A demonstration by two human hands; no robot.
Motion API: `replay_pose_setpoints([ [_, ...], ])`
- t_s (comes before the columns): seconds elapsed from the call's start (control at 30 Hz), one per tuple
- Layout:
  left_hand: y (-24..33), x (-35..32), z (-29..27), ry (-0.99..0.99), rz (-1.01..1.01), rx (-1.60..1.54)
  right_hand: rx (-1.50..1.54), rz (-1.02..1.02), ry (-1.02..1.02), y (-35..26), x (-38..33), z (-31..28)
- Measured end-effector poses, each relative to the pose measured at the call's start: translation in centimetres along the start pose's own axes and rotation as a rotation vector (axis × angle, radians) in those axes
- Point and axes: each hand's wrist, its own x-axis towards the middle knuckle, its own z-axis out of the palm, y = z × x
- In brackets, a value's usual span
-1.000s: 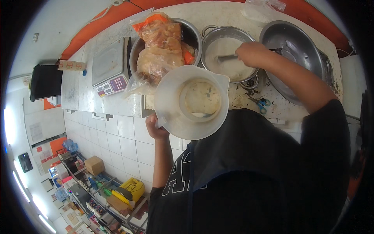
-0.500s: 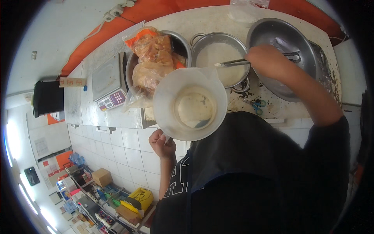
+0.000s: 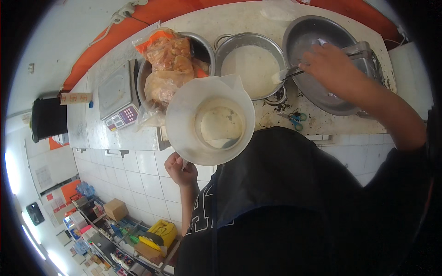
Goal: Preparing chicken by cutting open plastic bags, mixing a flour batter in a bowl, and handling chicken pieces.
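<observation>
At the far left a black box-shaped appliance [image 3: 48,117] is sitting on the tiled ledge, well apart from the work, and just right of it a kitchen scale [image 3: 118,96] with a steel plate and small coloured buttons is resting on the pale, stained tabletop [image 3: 239,23]. Next to the scale a metal bowl [image 3: 202,48] is carrying a clear plastic bag of marinated meat pieces [image 3: 168,69], which is bulging over its left rim. Below that, the left hand [image 3: 180,168] is closing around the handle of a translucent plastic measuring jug [image 3: 210,120] and is holding it up in front of the person's chest, level, with a thin layer of whitish batter lying in its bottom. Behind the jug a steel pot [image 3: 252,64] is standing full of pale batter, with small blue-handled scissors [image 3: 294,119] lying on the tabletop near its lower right side. Further right the right hand [image 3: 334,69] is gripping the handle of a metal utensil [image 3: 287,73], fingers clamped on it, and its whitish tip is reaching over the right rim of the pot. That hand is hovering above a large, shallow steel basin [image 3: 317,37], which is sitting just beside the pot at the right end of the tabletop
</observation>
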Motion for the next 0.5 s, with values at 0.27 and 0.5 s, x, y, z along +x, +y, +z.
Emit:
replay_pose_setpoints([
  [0.27,-0.7,0.2,-1.1,-0.170,-0.046,-0.205,0.071,0.082,-0.246,3.0,3.1,-4.3],
  [0.5,0.0,0.4,-0.7,-0.240,-0.065,-0.228,0.361,0.301,-0.557,6.9,9.8,0.9],
])
